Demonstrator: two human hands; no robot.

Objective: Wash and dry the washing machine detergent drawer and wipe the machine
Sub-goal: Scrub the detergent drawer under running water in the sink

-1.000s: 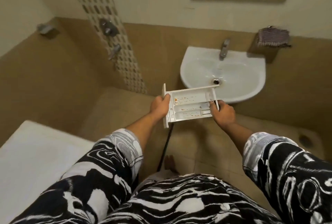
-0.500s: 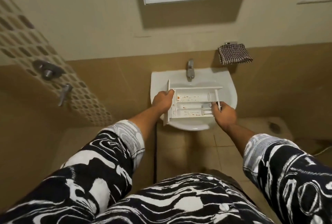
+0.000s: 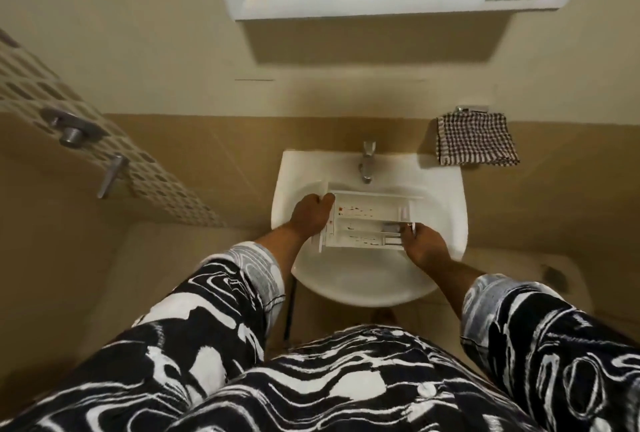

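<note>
Nearest are the patterned sleeves [image 3: 221, 296] of the person. Beyond them the left hand [image 3: 309, 215] is closed on the left end of the white detergent drawer [image 3: 367, 222], and the right hand [image 3: 423, 247] is closed on its right near corner. The drawer is over the basin of the white sink [image 3: 446, 199], below the tap [image 3: 367, 163]. Further right, a checked cloth [image 3: 476, 138] hangs on the wall.

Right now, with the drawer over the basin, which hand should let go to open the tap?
Probably the right hand: it pinches only a corner of the detergent drawer, while the left hand wraps the front end. The tap sits about midway between them.
</note>
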